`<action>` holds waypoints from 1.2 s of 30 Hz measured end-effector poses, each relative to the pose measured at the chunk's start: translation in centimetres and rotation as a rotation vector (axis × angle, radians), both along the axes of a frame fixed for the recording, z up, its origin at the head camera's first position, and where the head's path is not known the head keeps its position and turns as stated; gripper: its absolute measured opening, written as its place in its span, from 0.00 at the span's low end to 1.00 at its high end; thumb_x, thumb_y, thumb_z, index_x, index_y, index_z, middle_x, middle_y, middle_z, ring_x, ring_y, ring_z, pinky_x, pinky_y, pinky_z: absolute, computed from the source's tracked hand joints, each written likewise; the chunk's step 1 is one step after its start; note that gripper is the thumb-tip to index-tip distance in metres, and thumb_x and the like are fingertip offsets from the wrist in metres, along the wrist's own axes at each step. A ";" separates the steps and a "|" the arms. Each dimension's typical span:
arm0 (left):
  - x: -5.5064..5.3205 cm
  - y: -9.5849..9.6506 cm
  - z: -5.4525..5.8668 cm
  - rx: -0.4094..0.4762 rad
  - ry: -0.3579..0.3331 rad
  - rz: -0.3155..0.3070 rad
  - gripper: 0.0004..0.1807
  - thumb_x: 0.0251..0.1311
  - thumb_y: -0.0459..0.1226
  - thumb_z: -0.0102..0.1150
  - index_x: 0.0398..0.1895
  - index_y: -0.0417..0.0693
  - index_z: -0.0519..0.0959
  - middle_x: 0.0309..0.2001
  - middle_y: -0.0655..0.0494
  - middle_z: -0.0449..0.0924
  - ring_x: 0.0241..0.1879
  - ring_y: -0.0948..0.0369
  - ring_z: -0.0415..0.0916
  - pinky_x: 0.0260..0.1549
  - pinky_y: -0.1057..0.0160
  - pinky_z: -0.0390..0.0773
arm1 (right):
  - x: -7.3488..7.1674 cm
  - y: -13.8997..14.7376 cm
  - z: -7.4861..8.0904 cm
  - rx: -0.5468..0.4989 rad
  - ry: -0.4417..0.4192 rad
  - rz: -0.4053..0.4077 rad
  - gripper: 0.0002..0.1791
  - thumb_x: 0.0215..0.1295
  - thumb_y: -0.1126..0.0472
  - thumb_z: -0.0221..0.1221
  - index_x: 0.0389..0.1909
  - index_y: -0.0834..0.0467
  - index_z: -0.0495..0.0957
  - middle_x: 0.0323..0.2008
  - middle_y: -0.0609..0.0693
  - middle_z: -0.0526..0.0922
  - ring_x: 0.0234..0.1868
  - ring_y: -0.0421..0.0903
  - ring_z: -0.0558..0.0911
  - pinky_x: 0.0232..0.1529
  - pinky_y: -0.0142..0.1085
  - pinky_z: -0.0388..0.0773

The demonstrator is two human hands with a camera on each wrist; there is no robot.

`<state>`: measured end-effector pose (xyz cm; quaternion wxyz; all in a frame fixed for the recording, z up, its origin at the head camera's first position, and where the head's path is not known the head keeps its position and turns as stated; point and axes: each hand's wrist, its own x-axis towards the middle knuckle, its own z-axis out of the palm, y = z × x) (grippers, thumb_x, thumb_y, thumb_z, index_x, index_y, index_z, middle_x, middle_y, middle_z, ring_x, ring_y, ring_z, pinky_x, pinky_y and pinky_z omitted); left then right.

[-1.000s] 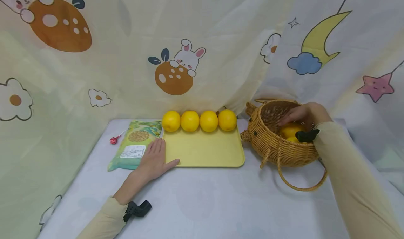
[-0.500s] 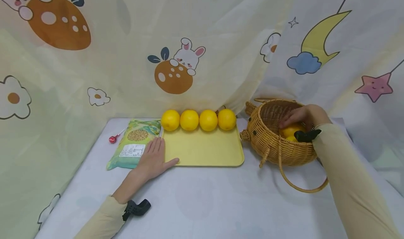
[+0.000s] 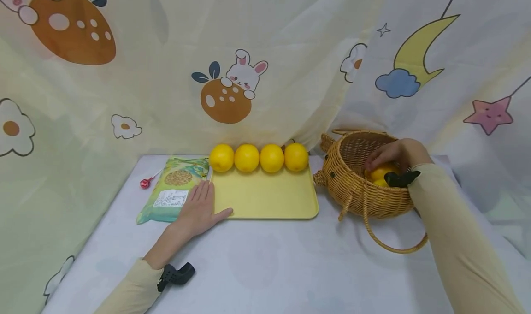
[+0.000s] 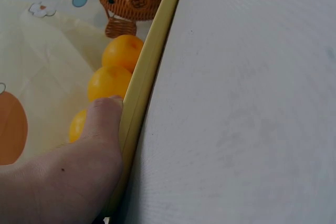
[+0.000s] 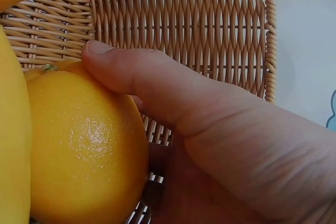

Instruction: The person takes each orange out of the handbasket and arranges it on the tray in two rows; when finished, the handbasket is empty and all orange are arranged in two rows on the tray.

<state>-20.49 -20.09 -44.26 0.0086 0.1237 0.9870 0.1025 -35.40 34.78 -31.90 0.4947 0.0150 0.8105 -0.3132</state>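
Note:
My right hand (image 3: 400,152) reaches inside the wicker basket (image 3: 369,202). In the right wrist view its thumb lies over the top of an orange (image 5: 89,140) near the stem, and the fingers curl around the far side, partly hidden by the fruit. Other yellow fruit (image 5: 11,145) sits right beside that orange. My left hand (image 3: 197,215) lies flat with fingers spread, at the left edge of the yellow tray (image 3: 265,198) and overlapping the snack bag (image 3: 153,208). Its thumb (image 4: 102,116) rests along the tray's near rim. Several oranges (image 3: 246,158) stand in a row along the tray's back edge.
A red-wrapped lollipop (image 3: 146,183) lies left of the bag. The basket's looped handle (image 3: 392,249) hangs down in front onto the white tabletop (image 3: 265,268). A printed cloth (image 3: 166,74) hangs directly behind the table.
The head view has shifted slightly, so everything sits a little further left. My right hand stays in the basket at the orange; my left hand keeps its place on the tray.

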 end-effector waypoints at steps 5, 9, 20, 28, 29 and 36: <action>0.0 -0.1 0.0 0.000 -0.001 0.000 0.60 0.58 0.70 0.44 0.74 0.28 0.45 0.76 0.32 0.43 0.77 0.41 0.40 0.75 0.43 0.41 | -0.4 0.1 -0.4 -0.017 -0.027 -0.044 0.09 0.69 0.53 0.57 0.44 0.52 0.78 0.42 0.47 0.79 0.44 0.44 0.76 0.49 0.36 0.77; -0.1 0.1 -0.1 -0.004 0.001 -0.004 0.60 0.59 0.70 0.44 0.74 0.28 0.45 0.76 0.32 0.43 0.77 0.41 0.40 0.75 0.43 0.41 | -0.5 0.3 -0.3 -0.035 -0.032 -0.043 0.08 0.69 0.54 0.56 0.43 0.52 0.78 0.42 0.47 0.79 0.43 0.44 0.76 0.48 0.36 0.77; -0.1 -0.2 0.0 0.002 -0.007 -0.008 0.60 0.59 0.70 0.44 0.74 0.27 0.45 0.76 0.31 0.43 0.77 0.40 0.39 0.75 0.42 0.40 | 0.3 -0.5 0.8 0.013 0.104 0.160 0.19 0.71 0.50 0.52 0.55 0.57 0.74 0.50 0.49 0.76 0.52 0.47 0.72 0.53 0.38 0.74; -0.3 -0.4 0.3 0.010 -0.001 -0.007 0.61 0.58 0.71 0.43 0.74 0.27 0.45 0.76 0.31 0.43 0.77 0.40 0.38 0.75 0.42 0.40 | -0.4 -0.9 0.3 -0.054 0.195 0.137 0.32 0.72 0.48 0.51 0.70 0.58 0.59 0.59 0.59 0.69 0.53 0.51 0.74 0.52 0.44 0.80; -0.3 -0.4 0.2 0.012 -0.005 -0.008 0.61 0.58 0.71 0.43 0.74 0.27 0.44 0.76 0.31 0.43 0.77 0.40 0.38 0.75 0.42 0.40 | -0.4 -1.1 0.3 -0.083 0.199 0.128 0.32 0.71 0.48 0.51 0.71 0.58 0.58 0.60 0.59 0.68 0.52 0.51 0.74 0.52 0.45 0.80; -0.1 -0.3 0.1 0.023 -0.017 -0.005 0.61 0.58 0.72 0.42 0.74 0.28 0.44 0.76 0.32 0.42 0.77 0.40 0.38 0.75 0.42 0.39 | -0.1 -1.5 0.3 -0.233 0.254 0.029 0.29 0.73 0.50 0.50 0.70 0.54 0.57 0.62 0.60 0.62 0.54 0.54 0.73 0.49 0.54 0.82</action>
